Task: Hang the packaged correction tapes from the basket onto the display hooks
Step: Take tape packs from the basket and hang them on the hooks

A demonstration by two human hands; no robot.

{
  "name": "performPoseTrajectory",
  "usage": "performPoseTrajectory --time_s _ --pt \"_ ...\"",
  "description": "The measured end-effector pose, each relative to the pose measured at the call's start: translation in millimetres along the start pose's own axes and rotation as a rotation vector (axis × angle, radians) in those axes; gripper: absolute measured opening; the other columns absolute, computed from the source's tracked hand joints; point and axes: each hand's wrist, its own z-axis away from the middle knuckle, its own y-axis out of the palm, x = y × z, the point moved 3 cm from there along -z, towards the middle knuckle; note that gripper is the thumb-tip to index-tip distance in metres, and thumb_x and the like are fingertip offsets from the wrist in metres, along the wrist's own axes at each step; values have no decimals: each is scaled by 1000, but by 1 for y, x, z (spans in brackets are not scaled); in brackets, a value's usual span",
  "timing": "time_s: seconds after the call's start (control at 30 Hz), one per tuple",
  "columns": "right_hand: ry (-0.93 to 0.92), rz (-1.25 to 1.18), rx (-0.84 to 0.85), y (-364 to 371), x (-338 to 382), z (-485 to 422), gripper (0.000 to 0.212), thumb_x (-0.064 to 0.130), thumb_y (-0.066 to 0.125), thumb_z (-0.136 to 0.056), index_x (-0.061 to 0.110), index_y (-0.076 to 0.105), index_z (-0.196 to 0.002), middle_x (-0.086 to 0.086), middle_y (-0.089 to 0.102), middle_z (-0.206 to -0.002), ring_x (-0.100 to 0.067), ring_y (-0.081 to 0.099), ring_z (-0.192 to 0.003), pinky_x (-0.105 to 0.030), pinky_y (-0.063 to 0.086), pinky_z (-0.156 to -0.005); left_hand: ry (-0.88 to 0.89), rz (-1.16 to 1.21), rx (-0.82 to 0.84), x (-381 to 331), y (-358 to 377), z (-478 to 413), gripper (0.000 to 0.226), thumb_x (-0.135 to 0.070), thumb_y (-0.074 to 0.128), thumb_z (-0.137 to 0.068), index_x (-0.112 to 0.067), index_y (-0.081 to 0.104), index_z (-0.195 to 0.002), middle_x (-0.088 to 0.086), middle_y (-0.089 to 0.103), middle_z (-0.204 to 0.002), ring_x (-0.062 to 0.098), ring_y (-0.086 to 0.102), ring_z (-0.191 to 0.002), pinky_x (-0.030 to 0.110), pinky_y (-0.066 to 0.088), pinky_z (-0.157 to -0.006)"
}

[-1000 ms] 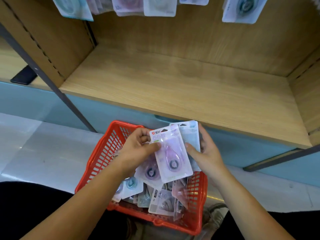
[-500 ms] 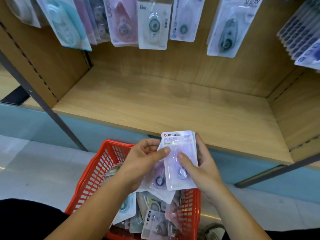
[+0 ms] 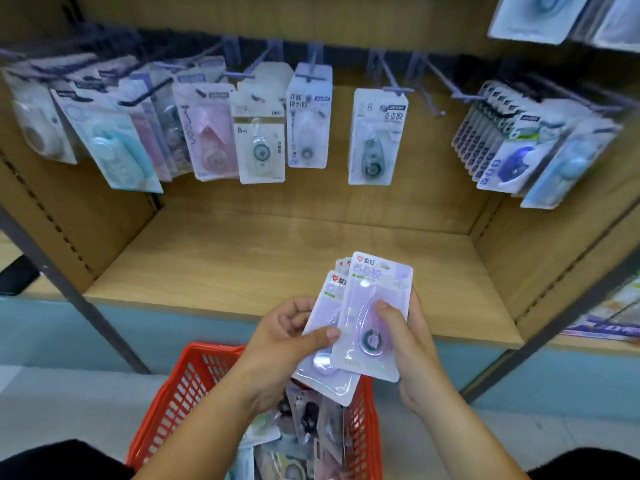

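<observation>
Just above the red basket [image 3: 180, 393], two hands hold a fan of purple tape packs. The right hand [image 3: 415, 344] grips the front pack [image 3: 367, 292], with its thumb on the clear front and its fingers behind. The left hand [image 3: 280, 341] pinches the back packs [image 3: 329, 372], its thumb lying across them. The display hooks [image 3: 391, 77] are high above the basket, well apart from the hands.

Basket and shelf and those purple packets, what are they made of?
The red basket looks like moulded plastic: glossy, one solid colour, walls a grid of slots. The shelf looks like wood or wood-look board, matt with pale grain. The purple packets seem printed card under clear, shiny plastic that shows the tape inside.
</observation>
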Motion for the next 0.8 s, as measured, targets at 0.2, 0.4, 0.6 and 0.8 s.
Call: performPoseTrajectory --time_s 0.2,0.4,0.6,0.8 --pt "-148 40 48 3 69 -10 42 14 59 -102 43 59 -133 9 74 -124 -16 69 -117 -41 54 -100 103 113 -50 -53 32 1 51 -9 85 -78 5 59 -119 33 72 -112 40 70 -97 54 53 -94" --pt "-255 79 54 6 130 -24 58 18 72 -96 39 49 -145 16 73 -123 -3 70 -111 -18 55 -79 165 57 -7 -114 61 -6 36 -6 75 -88 4 58 -118 30 75 -106 35 75 -85 41 59 -73" --pt "-262 9 18 -9 156 -32 67 22 77 -91 50 47 -144 21 71 -127 -3 69 -115 -30 57 -90 160 16 -58 -142 64 -12 44 -8 78 -85 4 59 -122 27 76 -107 37 73 -90 44 58 -78" --pt "-318 68 53 -19 182 -38 62 30 75 -96 57 45 -143 24 66 -134 -3 67 -119 -38 57 -98 204 -89 3 -172 88 -13 36 -14 71 -95 -8 59 -129 15 77 -116 40 74 -107 62 55 -100"
